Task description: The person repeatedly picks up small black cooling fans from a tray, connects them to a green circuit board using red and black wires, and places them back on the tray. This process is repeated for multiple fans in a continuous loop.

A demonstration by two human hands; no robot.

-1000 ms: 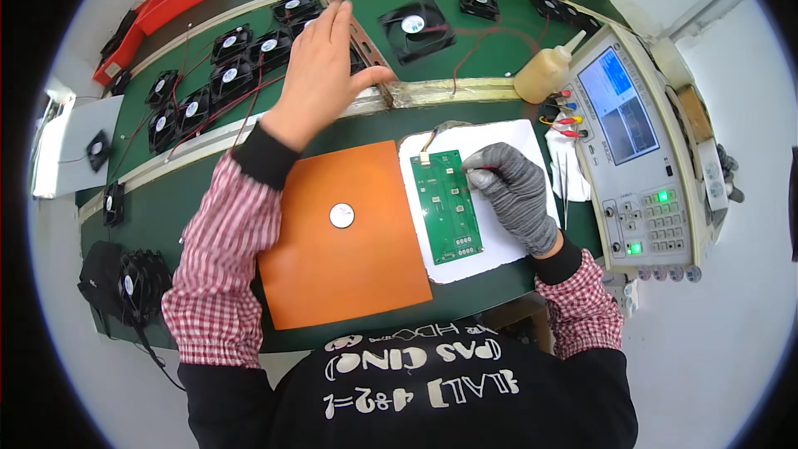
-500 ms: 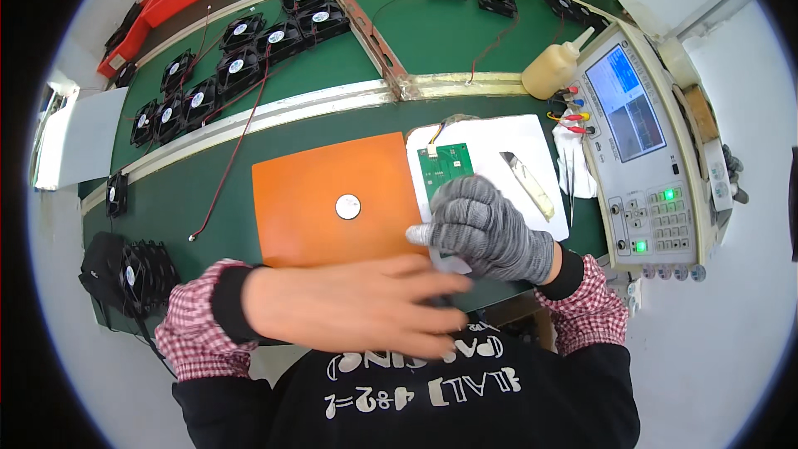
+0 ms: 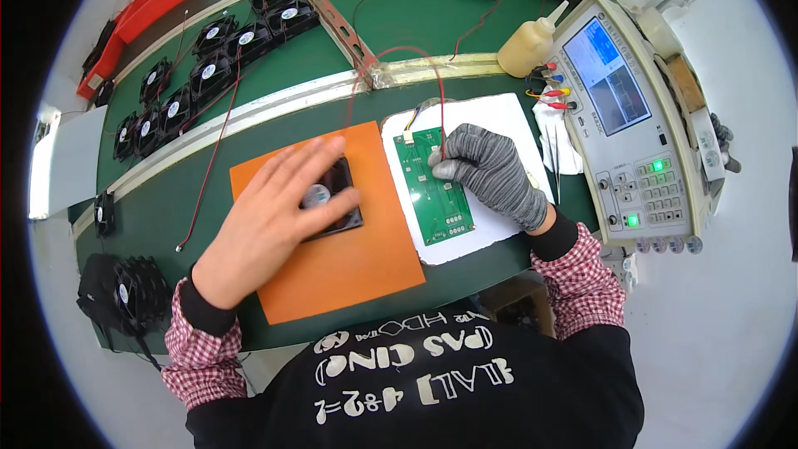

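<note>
We press our bare left hand (image 3: 270, 229), fingers spread flat, on a black square fan (image 3: 332, 199) lying on the orange mat (image 3: 349, 266). Our gloved right hand (image 3: 490, 170) pinches a red wire (image 3: 399, 54) against the green circuit board (image 3: 434, 187) on a white pad (image 3: 499, 116). A yellowish bottle (image 3: 525, 46) stands beside the grey tester (image 3: 640, 125)

Rectangular blue-lit screen (image 3: 608, 75) on grey test instrument (image 3: 640, 129), right end of worktop, tilted; picture split into panes. Round white labels (image 3: 223, 32) on hubs of black square fans (image 3: 206, 62) along green belt, upper left. Round pale label (image 3: 316, 195) on black fan (image 3: 337, 204) under left hand (image 3: 270, 220), on orange mat.
</note>
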